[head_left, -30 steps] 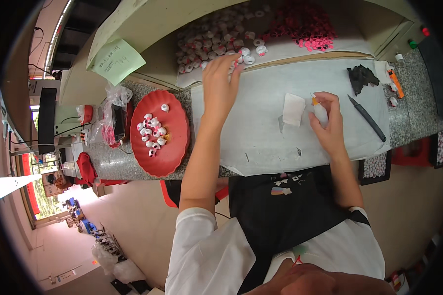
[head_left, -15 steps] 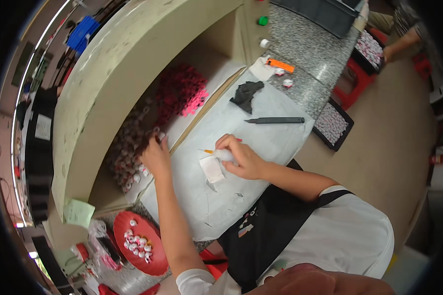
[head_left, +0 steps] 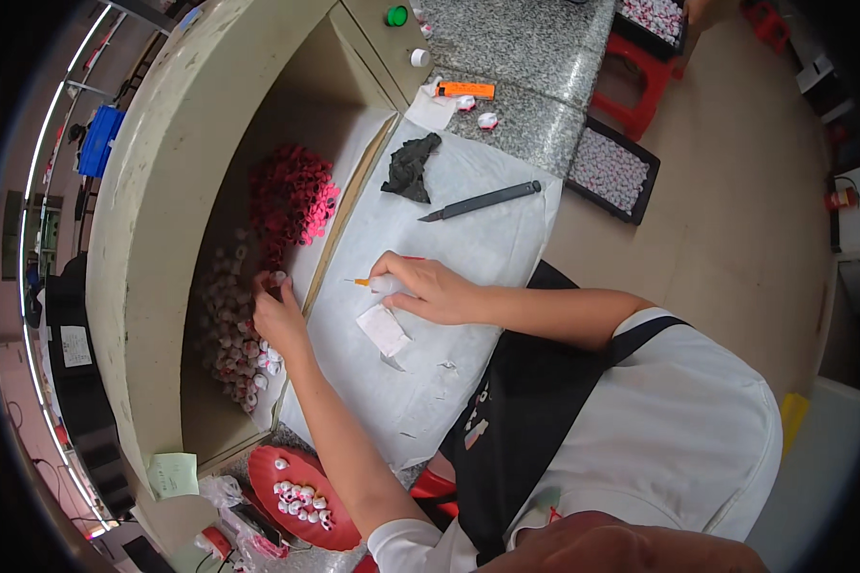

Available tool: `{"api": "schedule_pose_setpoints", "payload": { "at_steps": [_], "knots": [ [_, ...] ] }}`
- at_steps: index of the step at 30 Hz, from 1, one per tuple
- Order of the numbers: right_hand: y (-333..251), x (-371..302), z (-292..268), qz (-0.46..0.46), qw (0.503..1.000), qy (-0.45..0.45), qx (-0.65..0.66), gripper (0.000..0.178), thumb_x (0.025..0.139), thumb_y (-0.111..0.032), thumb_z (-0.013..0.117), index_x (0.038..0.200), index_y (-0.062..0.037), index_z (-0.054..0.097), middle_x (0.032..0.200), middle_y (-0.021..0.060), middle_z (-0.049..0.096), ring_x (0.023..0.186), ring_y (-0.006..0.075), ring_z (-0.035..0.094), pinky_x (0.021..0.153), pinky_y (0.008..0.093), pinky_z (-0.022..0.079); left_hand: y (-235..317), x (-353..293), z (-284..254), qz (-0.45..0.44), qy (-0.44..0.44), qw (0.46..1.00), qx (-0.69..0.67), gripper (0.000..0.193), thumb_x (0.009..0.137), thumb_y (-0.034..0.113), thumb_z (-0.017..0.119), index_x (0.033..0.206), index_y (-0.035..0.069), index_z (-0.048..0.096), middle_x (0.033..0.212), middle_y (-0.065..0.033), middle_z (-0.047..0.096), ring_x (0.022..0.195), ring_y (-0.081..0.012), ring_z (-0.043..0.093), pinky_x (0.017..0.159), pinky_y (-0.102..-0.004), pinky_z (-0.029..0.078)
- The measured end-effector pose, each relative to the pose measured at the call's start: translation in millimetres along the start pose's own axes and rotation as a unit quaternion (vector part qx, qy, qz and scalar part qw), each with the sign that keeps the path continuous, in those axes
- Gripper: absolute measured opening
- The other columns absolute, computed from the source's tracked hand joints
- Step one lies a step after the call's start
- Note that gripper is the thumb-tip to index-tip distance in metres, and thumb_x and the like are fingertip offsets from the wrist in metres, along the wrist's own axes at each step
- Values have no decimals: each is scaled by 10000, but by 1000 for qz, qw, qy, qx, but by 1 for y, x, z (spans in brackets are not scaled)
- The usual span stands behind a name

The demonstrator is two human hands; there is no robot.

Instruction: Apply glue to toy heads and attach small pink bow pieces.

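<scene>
white sheet [head_left: 497,244]: knife [head_left: 487,200] nr edge, gap to r hand [head_left: 437,292].

The cabinet [head_left: 153,286] holds a disc heap [head_left: 291,196] right of a heap of bead-like pieces [head_left: 229,329]; before it, the paper sheet [head_left: 478,244] bears a craft knife [head_left: 483,201] right of a tissue pad [head_left: 383,330]; the plate [head_left: 301,466] lies left of the sheet.

A white short-sleeved shirt [head_left: 669,420] sits under a black apron [head_left: 535,406], its small print [head_left: 476,427] toward nine o'clock. A red cord [head_left: 553,514] shows at five o'clock. Both hands [head_left: 420,289] are bare.
</scene>
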State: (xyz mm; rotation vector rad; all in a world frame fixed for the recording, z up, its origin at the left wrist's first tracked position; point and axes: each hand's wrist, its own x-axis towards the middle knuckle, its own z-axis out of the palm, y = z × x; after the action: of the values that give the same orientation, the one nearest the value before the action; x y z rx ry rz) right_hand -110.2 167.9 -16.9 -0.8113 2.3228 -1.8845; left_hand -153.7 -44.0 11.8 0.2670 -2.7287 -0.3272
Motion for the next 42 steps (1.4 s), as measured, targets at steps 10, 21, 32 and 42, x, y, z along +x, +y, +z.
{"api": "schedule_pose_setpoints", "payload": {
  "at_steps": [10, 21, 32, 42],
  "knots": [
    [-4, -8, 7, -4, 1000, 14, -2, 275, 646, 41, 522, 893, -29, 422, 869, 71, 523, 856, 163, 505, 766, 264, 367, -3, -54, -24, -52, 21, 899, -434, 198, 671, 25, 581, 850, 26, 496, 787, -54, 528, 669, -126, 489, 608, -226, 390],
    [-5, -13, 8, -55, 997, 21, -47, 326, 609, 58, 397, 915, -44, 344, 856, 104, 477, 853, 263, 490, 779, 297, 358, -9, -136, -56, -197, -16, 645, -738, 249, 764, 49, 486, 1009, 36, 446, 938, -96, 524, 741, -142, 516, 698, -245, 414],
    [-4, -17, 7, -47, 998, 9, -35, 318, 692, -11, 456, 1004, -48, 407, 916, 101, 500, 848, 228, 485, 725, 277, 370, -15, -145, -33, -196, -14, 662, -724, 206, 748, 15, 502, 946, 51, 460, 870, -84, 538, 680, -115, 519, 616, -220, 436],
    [18, -11, 9, -78, 996, 29, -23, 304, 693, -55, 491, 985, -56, 408, 957, 137, 485, 917, 292, 456, 784, 343, 356, -16, -125, -22, -188, 10, 697, -692, 187, 738, 19, 518, 924, 18, 493, 824, -46, 532, 634, -92, 507, 576, -194, 437]
  ]
}}
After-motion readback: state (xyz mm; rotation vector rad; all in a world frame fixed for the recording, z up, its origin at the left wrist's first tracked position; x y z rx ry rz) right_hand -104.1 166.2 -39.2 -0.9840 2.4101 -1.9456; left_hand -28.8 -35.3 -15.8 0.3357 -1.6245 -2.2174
